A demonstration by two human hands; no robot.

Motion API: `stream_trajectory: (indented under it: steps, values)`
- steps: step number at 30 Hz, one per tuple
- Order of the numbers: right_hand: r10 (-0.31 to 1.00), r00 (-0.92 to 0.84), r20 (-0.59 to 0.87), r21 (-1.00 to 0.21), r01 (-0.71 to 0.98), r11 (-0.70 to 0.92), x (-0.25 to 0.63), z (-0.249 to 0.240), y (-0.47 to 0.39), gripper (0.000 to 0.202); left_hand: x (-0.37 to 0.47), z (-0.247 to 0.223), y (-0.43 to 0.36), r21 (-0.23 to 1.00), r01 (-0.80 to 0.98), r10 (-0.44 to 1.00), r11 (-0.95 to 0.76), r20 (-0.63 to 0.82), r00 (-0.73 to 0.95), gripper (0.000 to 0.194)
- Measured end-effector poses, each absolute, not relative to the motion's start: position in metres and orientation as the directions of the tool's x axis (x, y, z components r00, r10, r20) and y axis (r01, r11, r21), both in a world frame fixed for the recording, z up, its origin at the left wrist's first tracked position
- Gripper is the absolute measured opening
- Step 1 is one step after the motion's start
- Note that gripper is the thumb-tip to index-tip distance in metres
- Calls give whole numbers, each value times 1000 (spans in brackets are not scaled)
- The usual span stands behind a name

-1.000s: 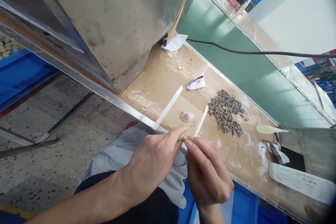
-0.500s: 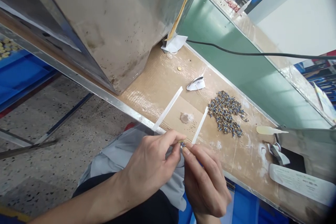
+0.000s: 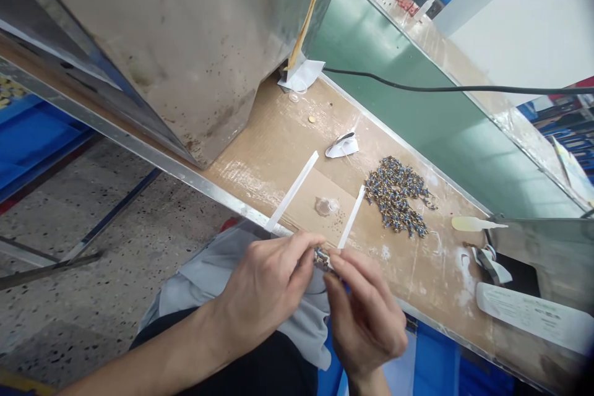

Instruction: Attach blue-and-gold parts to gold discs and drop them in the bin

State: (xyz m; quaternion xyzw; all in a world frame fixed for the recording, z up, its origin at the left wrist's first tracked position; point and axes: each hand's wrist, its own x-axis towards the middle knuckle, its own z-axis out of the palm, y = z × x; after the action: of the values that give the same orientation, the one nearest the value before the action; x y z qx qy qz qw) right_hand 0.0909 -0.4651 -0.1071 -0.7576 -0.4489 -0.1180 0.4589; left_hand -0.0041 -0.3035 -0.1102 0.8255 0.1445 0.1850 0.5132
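Pinched between the thumb and forefinger of my left hand point(image 3: 273, 278) is a small blue-and-gold metal piece point(image 3: 321, 257), held just over the table's front edge. My right hand point(image 3: 364, 303) meets the piece from the right, its fingertips against that end and the thumb slightly lower. Fingers cover much of the piece, so its exact kind does not show. Beyond my hands, small clear round dishes point(image 3: 326, 205) and scattered tiny bits point(image 3: 338, 220) lie on a cardboard patch point(image 3: 309, 201) between two white tape strips point(image 3: 293, 190). A heap of similar-coloured small metal pieces point(image 3: 398, 195) lies to the right.
A large metal box point(image 3: 185, 43) stands at the left. A folded white paper point(image 3: 342, 146) and a pale squeeze bottle point(image 3: 476, 224) lie on the table. A black cable point(image 3: 399, 81) crosses a green partition point(image 3: 371, 43). Blue bins point(image 3: 32, 142) sit at lower left.
The small piece shows more between my fingertips, and my right thumb has moved down off it. The view has shifted slightly.
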Motion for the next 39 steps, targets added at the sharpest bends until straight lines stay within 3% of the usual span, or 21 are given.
stream_trajectory:
  steps: [5,11,21,33,36,39]
  values:
    - [567,767,299,-823,508,-253,100,-104,-468,24,-4,-112,-305,878,-6,363,-478,204,909,24]
    - [605,776,179,-939,319,-132,108,-108,-472,18,-2,-111,-307,887,-33,367,-460,224,903,23]
    - [557,824,108,-991,130,0,105,-115,-484,19,2,-107,-315,922,40,418,-386,136,898,17]
    - [544,836,70,-992,3,123,110,-118,-502,19,15,-106,-335,918,-67,378,-392,227,898,21]
    - [543,839,40,-994,-22,107,110,-121,-510,18,19,-106,-341,958,0,387,-286,115,915,20]
    - [532,846,46,-998,15,61,110,-123,-521,16,24,-107,-347,981,181,320,74,-195,927,14]
